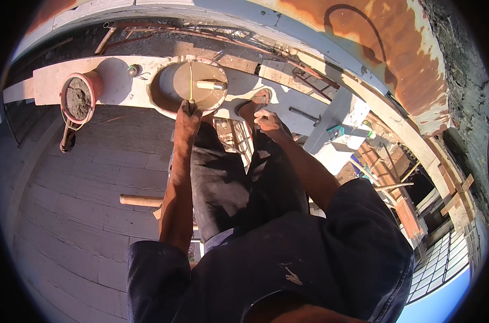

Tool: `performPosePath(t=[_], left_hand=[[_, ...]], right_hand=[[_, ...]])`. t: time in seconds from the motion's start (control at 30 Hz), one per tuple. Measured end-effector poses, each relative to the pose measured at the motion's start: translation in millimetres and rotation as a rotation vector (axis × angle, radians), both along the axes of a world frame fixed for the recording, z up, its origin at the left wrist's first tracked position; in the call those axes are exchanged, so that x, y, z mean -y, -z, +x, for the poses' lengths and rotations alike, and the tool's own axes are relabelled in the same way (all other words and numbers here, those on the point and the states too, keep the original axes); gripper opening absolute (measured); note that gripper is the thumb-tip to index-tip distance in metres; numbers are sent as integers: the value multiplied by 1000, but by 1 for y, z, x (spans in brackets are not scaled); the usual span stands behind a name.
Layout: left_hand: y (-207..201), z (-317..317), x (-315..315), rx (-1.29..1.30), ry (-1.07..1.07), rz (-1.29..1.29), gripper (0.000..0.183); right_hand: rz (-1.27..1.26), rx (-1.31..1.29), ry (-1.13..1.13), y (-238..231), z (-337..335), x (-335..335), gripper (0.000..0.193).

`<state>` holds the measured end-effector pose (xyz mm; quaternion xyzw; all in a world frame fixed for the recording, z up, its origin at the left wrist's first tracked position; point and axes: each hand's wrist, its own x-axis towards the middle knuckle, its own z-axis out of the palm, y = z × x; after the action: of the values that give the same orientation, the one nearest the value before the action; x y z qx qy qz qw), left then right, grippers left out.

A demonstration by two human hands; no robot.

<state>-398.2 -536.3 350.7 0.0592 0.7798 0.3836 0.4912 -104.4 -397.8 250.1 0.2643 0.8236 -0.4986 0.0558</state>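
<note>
On the long pale plank (46, 83), the round basin (161, 94) stands beyond the bucket (95, 85) of grey paste, which a knock could tip off the nearby edge. The left hand (188, 119) grips the yellow tape (191, 81), whose blade spans the basin and might get wet if that hold slackened; the right hand (267, 121) has curled fingers, contents unclear.

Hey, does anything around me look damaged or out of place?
Yes, the big panel at upper right looks damaged: orange, rust-like patches break up its pale surface. There's a pale mark on your dark shirt, stain or print unclear. The yellow tape in your left hand looks straight.
</note>
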Motion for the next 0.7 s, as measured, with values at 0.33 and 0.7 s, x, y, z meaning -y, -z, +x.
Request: performPosePath(t=[0.33,0.7], left_hand=[[16,166,-134,45,681,-88,35],[81,317,-237,130,1240,-23,30]], right_hand=[[-631,324,1153,0,71,-6,17],[-635,287,1820,44,231,27,24]])
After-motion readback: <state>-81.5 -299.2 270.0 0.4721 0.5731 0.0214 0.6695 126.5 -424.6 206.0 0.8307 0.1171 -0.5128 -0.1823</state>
